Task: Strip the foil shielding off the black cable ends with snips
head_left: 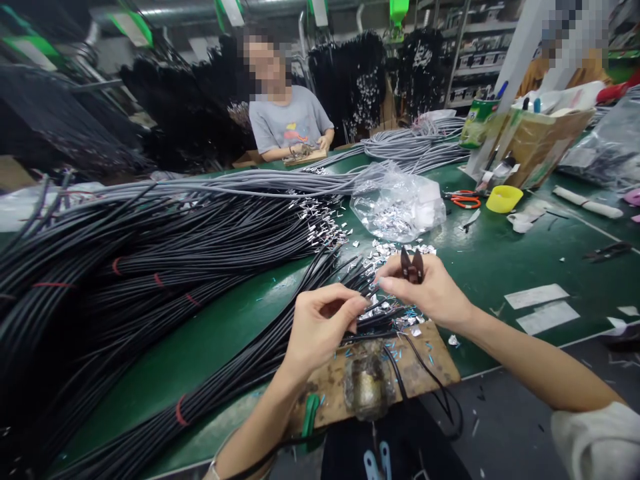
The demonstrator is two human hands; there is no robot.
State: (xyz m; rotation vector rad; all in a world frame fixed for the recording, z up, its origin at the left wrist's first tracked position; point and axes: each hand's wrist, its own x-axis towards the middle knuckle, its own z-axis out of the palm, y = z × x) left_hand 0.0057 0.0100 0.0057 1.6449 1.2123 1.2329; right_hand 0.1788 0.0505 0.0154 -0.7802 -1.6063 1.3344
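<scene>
Left grip nearly closed, thumb and forefinger pinched on what looks like a thin black cable end, though fingers mostly hide it; right grip curled around cutters, blades spread and pointing up, thumb and forefinger close together beside that end. Black cables lie bundled on the green counter, ends near the wooden board. Should handle light, springy, slightly slick; take the jacket just behind the delicate wires.
</scene>
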